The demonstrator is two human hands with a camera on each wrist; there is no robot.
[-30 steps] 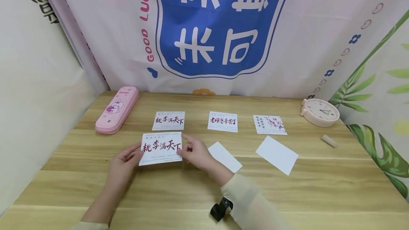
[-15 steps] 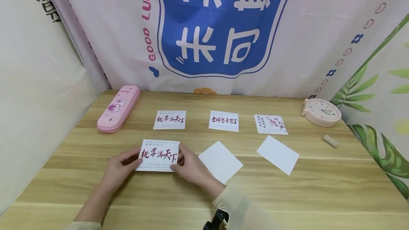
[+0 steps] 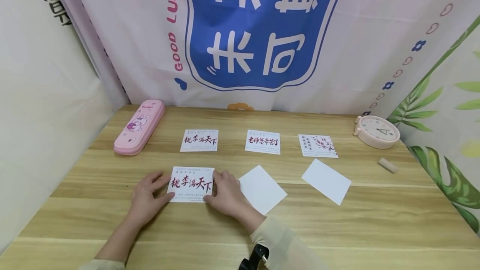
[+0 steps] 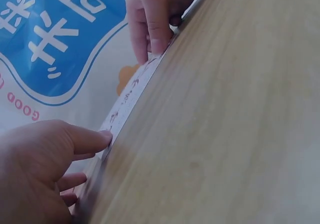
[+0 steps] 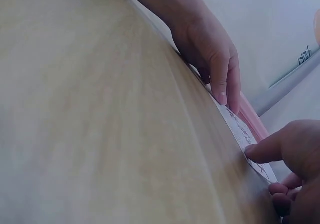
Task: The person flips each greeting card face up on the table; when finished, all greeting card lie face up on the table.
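Note:
In the head view, a white greeting card (image 3: 191, 184) with red Chinese characters lies on or just over the wooden table, left of centre. My left hand (image 3: 147, 197) holds its left edge, the thumb on the lower left corner. At the right edge my right hand (image 3: 227, 193) grips it, thumb at the lower corner and index finger near the upper one. Seen edge-on in the left wrist view, the card (image 4: 131, 98) sits nearly flat between both hands. A second card (image 3: 199, 141) with the same red lettering lies just behind it.
Two more printed cards, one lettered (image 3: 263, 142) and one floral (image 3: 318, 146), continue the back row. Two blank white cards (image 3: 263, 189) (image 3: 326, 181) lie at an angle to the right. A pink pencil case (image 3: 139, 127), a pink clock (image 3: 377, 131) and a small beige cylinder (image 3: 388, 166) stand around.
Both hands have brought the printed card towards the person and lowered it, then shifted it slightly right. The blank card by the right forearm is less covered now.

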